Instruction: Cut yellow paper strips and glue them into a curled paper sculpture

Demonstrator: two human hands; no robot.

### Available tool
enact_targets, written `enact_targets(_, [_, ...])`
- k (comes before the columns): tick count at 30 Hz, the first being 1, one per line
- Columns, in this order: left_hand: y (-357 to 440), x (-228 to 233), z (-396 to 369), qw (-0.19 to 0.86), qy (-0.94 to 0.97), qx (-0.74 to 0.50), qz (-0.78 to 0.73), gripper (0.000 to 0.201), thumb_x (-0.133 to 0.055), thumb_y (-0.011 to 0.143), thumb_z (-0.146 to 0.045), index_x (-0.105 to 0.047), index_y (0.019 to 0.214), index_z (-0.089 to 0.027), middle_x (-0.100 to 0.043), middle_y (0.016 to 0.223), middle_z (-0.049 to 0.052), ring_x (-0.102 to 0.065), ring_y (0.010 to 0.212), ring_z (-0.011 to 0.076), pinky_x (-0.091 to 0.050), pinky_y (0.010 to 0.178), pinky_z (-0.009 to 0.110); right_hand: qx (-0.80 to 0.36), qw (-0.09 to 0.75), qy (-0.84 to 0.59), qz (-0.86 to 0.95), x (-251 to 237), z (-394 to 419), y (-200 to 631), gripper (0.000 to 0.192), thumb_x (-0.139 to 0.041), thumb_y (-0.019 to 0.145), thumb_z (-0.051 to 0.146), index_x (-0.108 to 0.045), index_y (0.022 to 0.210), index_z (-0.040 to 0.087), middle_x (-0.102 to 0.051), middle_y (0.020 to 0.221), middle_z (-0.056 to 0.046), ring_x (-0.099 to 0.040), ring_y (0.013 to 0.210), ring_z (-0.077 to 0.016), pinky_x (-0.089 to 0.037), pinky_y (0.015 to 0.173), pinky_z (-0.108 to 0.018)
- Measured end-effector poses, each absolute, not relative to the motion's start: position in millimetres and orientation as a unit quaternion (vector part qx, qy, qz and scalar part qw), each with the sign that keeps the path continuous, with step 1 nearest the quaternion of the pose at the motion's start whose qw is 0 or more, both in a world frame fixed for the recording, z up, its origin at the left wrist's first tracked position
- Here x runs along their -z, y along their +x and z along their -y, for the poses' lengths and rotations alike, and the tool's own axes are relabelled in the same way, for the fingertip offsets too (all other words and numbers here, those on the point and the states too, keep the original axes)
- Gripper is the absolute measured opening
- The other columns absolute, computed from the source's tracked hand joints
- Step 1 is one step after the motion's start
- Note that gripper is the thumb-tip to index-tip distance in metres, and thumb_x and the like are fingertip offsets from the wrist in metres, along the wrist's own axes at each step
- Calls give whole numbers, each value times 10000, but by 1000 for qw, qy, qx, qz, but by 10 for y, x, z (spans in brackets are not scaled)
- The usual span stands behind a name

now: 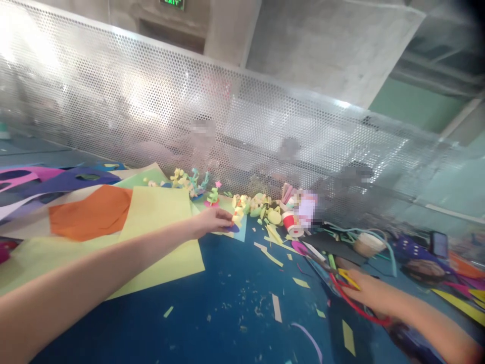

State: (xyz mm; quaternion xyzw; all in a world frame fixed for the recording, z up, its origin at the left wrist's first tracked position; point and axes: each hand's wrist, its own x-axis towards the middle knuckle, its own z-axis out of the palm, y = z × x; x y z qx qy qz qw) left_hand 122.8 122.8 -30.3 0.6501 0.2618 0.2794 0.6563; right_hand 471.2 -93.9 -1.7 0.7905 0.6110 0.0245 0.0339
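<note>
My left hand [214,222] reaches to the back of the blue table, its fingertips closed on a small yellow paper craft [238,210] with a dark blue base. Just behind it stands a green paper tree [214,194] with a pink star on top. At the right, my right hand [366,290] is blurred by motion. Its fingers are closed around the handles of a pair of scissors [343,287], coloured red and yellow. The blades point away toward the middle of the table.
Large sheets of yellow paper [162,212] and orange paper [91,212] cover the left side. Along the perforated metal screen [151,101] lie several small paper pieces [259,205] and a red-and-white cup [291,224]. Paper scraps [276,307] litter the blue tabletop [212,323].
</note>
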Motion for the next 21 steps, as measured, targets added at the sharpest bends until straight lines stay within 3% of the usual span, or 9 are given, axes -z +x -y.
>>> enact_targets(7, [1209,380,-1346,610,650,-336,-305,335,-714,596,-270,-620,883,-126,-660,878,72,-628,839,182,-488,788,322,-18,127,794,-594,-55,849,4629,256,-438,772,339,-524,603,166,-614,643,-97,-582,612,-240,-320,522,-287])
enact_targets(14, [1077,453,-1590,498,678,-394,-371,299,-718,564,-227,-636,841,-151,-631,849,43,-593,803,179,-487,736,307,-17,52,783,-620,-270,598,3679,314,-387,809,433,-581,731,199,-645,741,-59,-589,655,-210,-312,503,-255])
enact_targets(21, [807,362,-1847,452,663,-431,-413,336,-688,618,-274,-571,909,-151,-616,830,34,-597,780,141,-480,743,280,-34,4,715,-698,-56,354,3161,305,-420,820,396,-589,663,197,-633,650,-32,-575,593,-164,-268,471,-228])
